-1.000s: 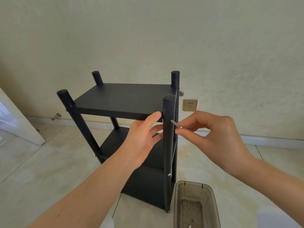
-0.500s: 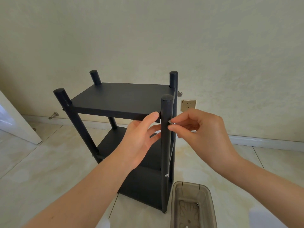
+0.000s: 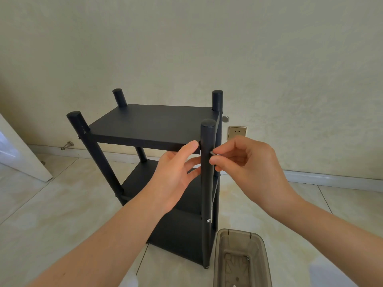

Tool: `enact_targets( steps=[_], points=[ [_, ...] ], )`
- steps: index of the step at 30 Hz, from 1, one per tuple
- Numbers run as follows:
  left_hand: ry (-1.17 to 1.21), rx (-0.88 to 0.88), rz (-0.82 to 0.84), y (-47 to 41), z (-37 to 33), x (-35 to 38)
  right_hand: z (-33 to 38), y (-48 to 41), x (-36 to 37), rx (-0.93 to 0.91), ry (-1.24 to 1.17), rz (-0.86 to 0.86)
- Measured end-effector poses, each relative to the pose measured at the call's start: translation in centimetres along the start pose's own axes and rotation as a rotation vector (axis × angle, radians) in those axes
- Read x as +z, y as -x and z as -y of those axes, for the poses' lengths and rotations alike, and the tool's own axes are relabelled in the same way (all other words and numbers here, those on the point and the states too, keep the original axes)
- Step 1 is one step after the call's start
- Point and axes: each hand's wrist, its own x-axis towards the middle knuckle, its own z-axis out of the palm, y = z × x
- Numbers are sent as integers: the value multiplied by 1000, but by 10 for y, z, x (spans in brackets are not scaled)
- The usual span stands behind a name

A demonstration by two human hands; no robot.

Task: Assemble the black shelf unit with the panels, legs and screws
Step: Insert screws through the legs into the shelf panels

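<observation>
the black shelf unit (image 3: 153, 125) stands on the floor (image 3: 41, 204). the right hand (image 3: 244, 162) pinches a screw (image 3: 214, 153) against the near right leg (image 3: 207, 183); the left hand (image 3: 176, 172), fingers apart, touches the top panel's edge.

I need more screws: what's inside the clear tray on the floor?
The tray shows one small screw near its right wall; its near end is cut off by the frame edge.

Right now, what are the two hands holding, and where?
The right hand pinches a small silver metal screw by its head end, tip against the front black round leg. The left hand steadies the black top panel at its corner.
</observation>
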Motion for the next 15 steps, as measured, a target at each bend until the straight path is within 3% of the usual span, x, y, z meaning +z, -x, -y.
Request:
enact_targets(
  steps=[15],
  points=[
    [-4, 3, -18, -2, 0, 1, -2, 0, 1, -153, 231, -20]
  ],
)
